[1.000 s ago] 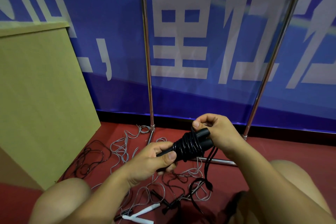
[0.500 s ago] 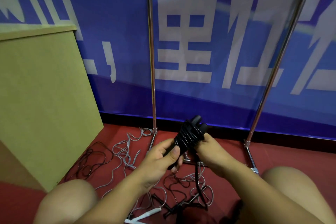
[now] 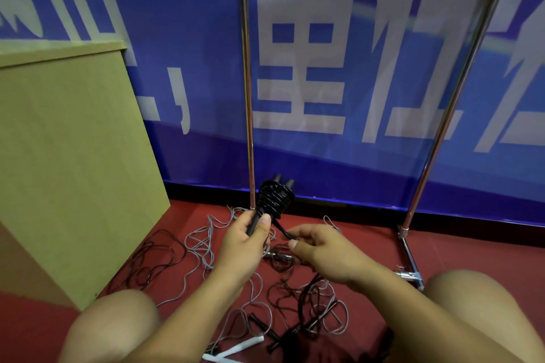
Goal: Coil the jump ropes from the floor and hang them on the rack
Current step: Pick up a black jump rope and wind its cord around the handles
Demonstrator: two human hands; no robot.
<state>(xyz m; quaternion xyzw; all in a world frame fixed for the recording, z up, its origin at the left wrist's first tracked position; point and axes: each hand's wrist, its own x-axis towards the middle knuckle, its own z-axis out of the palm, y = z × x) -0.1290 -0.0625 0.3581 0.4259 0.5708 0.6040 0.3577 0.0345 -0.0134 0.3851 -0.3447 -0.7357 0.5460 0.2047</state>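
Blue banner with large white characters (image 3: pixel 182 9) behind; tan wooden cabinet (image 3: pixel 70 156) at left, on dark red floor (image 3: pixel 368 233).

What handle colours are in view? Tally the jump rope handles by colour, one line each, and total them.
Black handles, bundled in black cord: 2
White handles, on the floor: 2
Total: 4 clearly visible; any dark handles in the floor tangle are too jumbled to count.
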